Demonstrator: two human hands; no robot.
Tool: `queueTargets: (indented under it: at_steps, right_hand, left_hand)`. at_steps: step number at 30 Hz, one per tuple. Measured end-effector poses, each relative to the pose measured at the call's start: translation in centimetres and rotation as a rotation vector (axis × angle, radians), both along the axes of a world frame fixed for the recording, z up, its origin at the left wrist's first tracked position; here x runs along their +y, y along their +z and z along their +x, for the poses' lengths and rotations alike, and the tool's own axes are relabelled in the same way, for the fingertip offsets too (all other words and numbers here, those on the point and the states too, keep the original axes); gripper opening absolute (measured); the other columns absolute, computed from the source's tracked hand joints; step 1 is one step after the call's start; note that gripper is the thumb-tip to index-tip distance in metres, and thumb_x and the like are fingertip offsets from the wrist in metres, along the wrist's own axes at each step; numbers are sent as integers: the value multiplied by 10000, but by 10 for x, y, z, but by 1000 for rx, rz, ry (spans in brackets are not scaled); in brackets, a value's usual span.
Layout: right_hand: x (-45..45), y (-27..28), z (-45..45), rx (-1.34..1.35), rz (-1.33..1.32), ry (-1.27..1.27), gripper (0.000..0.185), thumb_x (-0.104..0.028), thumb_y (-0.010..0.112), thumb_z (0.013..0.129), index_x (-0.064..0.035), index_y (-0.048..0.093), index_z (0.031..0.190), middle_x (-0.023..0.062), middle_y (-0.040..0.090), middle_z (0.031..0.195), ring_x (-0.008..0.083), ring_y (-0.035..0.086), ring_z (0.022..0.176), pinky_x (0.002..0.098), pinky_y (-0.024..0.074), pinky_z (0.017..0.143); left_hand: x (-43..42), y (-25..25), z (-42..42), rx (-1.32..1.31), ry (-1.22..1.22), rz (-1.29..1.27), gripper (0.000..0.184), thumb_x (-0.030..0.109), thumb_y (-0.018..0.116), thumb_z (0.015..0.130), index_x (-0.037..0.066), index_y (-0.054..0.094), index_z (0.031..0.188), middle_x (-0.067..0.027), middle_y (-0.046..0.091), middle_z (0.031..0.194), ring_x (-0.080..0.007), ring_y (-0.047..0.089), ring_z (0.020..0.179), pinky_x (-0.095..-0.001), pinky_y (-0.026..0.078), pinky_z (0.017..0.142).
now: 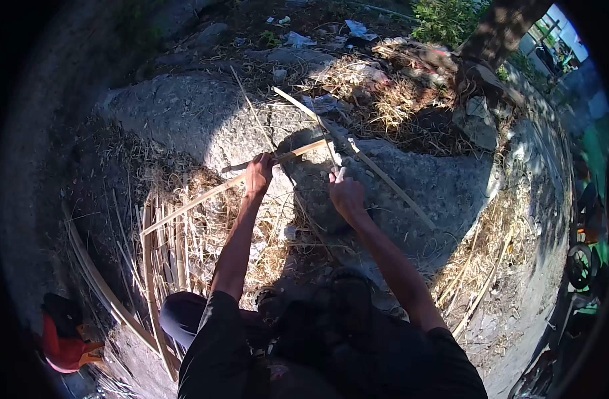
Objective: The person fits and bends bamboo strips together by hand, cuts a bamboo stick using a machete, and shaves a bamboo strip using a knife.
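Observation:
My left hand (259, 174) is closed around a long, flat bamboo strip (201, 201). The strip slants from the lower left up to a pale end beyond my fingers. At the right, my right hand (347, 196) is wrapped round the handle of what looks like a knife (332, 154). Its thin, narrow blade points away from me and crosses the strip's far end; whether the two touch I cannot tell. Past the hands, another bamboo strip (391, 181) lies on the large grey rock (178, 110), and a thinner strip (251, 110) leans over the rock's edge.
Several bamboo lengths (149, 266) lie in a bundle at the lower left, beside a curved piece (105, 289). Dry shavings (251, 249) cover the ground before me. A tree trunk (504, 30) stands at the upper right. A red object (62, 342) sits at the far left.

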State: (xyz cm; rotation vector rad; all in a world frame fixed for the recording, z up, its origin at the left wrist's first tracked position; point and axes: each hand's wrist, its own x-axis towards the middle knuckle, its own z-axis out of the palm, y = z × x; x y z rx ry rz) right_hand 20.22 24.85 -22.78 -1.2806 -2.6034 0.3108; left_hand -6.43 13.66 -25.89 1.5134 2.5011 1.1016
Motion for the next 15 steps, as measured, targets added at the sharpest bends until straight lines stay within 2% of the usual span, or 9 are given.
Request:
queueTargets:
  at_steps: [3, 5, 6, 7, 8, 9, 11, 13, 15]
  right_hand:
    - [4, 37, -15, 83, 63, -17, 395, -367, 558, 1064, -3, 568, 1218, 147, 693, 660, 347, 712, 592, 463, 560, 521]
    - [8, 59, -20, 287, 136, 38, 395, -331, 581, 1062, 21, 568, 1240, 140, 656, 596, 335, 692, 559, 443, 542, 503]
    - [5, 70, -20, 219, 88, -4, 324, -300, 602, 1053, 0, 579, 1173, 136, 653, 604, 321, 696, 573, 435, 538, 502]
    - [5, 56, -18, 270, 175, 3, 370, -340, 564, 1067, 4, 577, 1201, 160, 681, 650, 352, 712, 616, 459, 551, 527]
    - [-1, 36, -10, 146, 36, -14, 405, -366, 544, 1071, 11, 577, 1214, 172, 691, 670, 371, 718, 637, 473, 556, 541]
    - [-2, 22, -5, 37, -81, -36, 441, -392, 523, 1075, 19, 577, 1226, 184, 702, 690, 390, 724, 658, 487, 561, 554]
    - [-7, 16, 0, 7, -73, -41, 470, -412, 506, 1076, 28, 588, 1220, 196, 708, 708, 406, 726, 672, 504, 563, 564]
    - [-1, 13, -7, -32, -100, -54, 501, -433, 490, 1077, 36, 599, 1214, 207, 715, 726, 422, 728, 686, 521, 566, 574]
    - [6, 8, -4, -11, 20, -24, 389, -396, 540, 1066, -17, 621, 1095, 162, 719, 701, 369, 736, 653, 462, 577, 555]
  left_hand:
    - [16, 47, -10, 119, 30, 203, 135, 144, 693, 964, 34, 624, 923, -174, 642, 845, -400, 627, 817, -497, 493, 722]
    - [20, 86, -9, 173, 41, 218, 130, 122, 675, 974, 34, 608, 907, -161, 611, 811, -387, 600, 794, -486, 485, 721]
    - [21, 81, -11, 189, 39, 207, 125, 112, 673, 972, 34, 602, 906, -162, 604, 811, -384, 593, 793, -482, 480, 719]
    - [22, 81, -14, 214, 41, 206, 121, 102, 671, 970, 34, 595, 905, -162, 598, 812, -381, 585, 793, -478, 476, 718]
    - [19, 66, -15, 184, -11, 157, 101, 100, 672, 966, 36, 596, 945, -171, 617, 845, -388, 597, 823, -477, 488, 727]
    - [14, 40, -11, 153, -34, 97, 105, 119, 657, 975, 37, 591, 972, -187, 634, 871, -406, 613, 866, -492, 502, 750]
    - [8, -14, -5, 74, 28, 29, 117, 146, 638, 985, 40, 590, 990, -202, 644, 884, -427, 623, 906, -513, 508, 773]
    - [6, -10, -2, 46, 13, 14, 125, 162, 632, 982, 43, 592, 988, -210, 640, 884, -435, 624, 925, -529, 504, 780]
    - [7, 4, -6, 77, -37, 54, 110, 130, 636, 978, 33, 585, 978, -200, 646, 902, -421, 621, 934, -520, 500, 804]
